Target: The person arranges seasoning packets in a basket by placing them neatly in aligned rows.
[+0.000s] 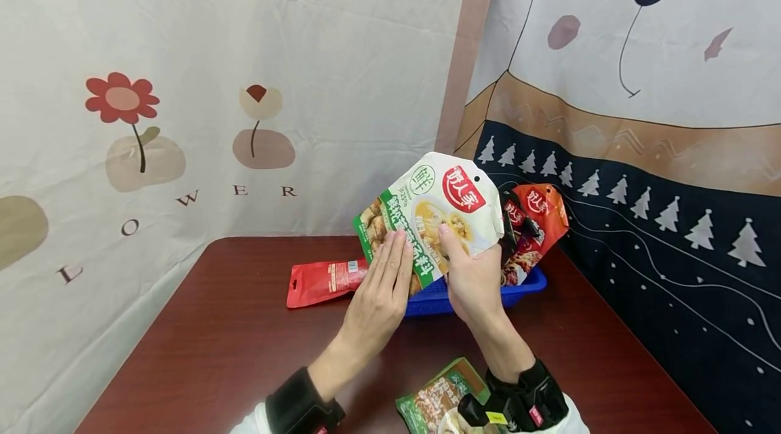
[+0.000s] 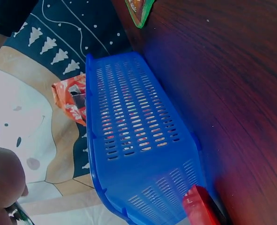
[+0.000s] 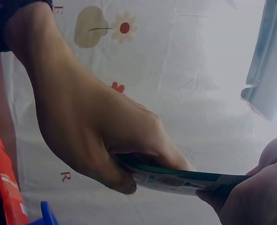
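Evidently light, bendable, slick-faced: flat white-and-green plastic food pouch (image 1: 427, 207) | was held up at 11 o'clock of slotted blue plastic basket (image 1: 517, 294) | left hand (image 1: 379, 288) pinched its 7 o'clock edge, right hand (image 1: 476, 278) its 4 o'clock | opposite edges seemed surest holds

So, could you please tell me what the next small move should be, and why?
I would probably lower the white-and-green pouch into the blue basket: the left hand and right hand both hold it, it overlaps the basket in the head view, and an orange packet stands inside.
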